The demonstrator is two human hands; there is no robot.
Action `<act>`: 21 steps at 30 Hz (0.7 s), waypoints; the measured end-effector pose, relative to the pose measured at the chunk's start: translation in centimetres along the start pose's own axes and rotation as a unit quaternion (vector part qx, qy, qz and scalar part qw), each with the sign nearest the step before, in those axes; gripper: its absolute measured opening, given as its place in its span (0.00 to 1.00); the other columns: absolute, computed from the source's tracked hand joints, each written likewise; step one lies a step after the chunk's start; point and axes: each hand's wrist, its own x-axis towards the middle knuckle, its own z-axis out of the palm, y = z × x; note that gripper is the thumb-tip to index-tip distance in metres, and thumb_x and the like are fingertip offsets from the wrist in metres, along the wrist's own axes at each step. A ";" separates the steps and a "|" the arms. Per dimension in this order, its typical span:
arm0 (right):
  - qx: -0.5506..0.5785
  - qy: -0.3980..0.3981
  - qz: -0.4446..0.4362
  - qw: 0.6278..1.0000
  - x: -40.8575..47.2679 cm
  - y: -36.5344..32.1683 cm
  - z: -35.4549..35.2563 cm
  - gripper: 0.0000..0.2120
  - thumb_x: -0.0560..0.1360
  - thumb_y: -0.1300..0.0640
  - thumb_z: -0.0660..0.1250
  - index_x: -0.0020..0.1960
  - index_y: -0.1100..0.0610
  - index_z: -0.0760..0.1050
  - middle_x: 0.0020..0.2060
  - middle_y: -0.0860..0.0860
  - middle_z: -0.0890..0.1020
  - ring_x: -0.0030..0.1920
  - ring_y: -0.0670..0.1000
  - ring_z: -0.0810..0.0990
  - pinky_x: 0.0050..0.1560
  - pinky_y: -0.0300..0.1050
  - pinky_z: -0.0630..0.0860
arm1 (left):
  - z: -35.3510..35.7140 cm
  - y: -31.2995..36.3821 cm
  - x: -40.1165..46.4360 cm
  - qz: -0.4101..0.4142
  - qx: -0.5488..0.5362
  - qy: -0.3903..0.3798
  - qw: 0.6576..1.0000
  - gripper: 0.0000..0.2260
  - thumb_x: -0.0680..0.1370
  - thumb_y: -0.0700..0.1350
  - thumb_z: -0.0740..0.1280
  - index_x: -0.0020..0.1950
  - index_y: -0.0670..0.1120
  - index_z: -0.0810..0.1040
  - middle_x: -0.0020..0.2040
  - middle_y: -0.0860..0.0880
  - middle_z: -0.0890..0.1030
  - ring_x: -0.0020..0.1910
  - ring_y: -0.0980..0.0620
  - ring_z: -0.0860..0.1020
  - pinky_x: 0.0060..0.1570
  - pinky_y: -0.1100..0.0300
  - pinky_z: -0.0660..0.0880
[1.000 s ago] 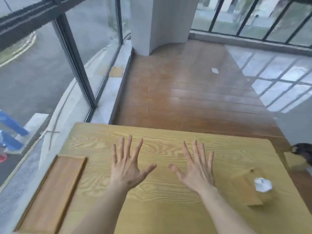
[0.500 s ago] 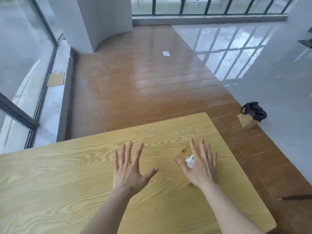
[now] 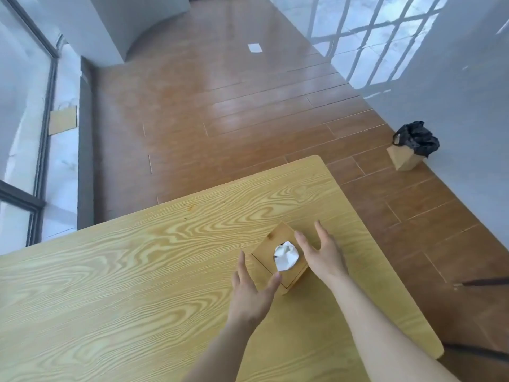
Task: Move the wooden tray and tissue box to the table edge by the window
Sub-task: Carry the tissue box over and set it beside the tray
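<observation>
Both hands bracket the wooden tissue box: the left hand spread open at its near-left side, thumb touching the box, the right hand open against its right side, neither grip closed yet. The tray is out of view. Next, I judge, squeeze, lift, and carry it left across the counter toward the window.

Wooden tissue box, white tissue protruding, on table

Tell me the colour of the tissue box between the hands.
Light tan wood, close to the table's tone; the tissue box has a white tissue poking from its top. Seen in the head view.
</observation>
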 end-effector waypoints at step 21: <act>0.007 -0.072 0.040 0.997 -1.3 -1.1 3.1 0.22 0.71 0.44 0.78 0.61 0.50 0.81 0.48 0.46 0.83 0.54 0.48 0.83 0.59 0.48 0.79 | -3.2 -0.5 1.8 -0.134 -0.243 0.052 0.959 0.22 0.81 0.47 0.67 0.75 0.52 0.68 0.66 0.51 0.76 0.63 0.48 0.76 0.67 0.47 0.73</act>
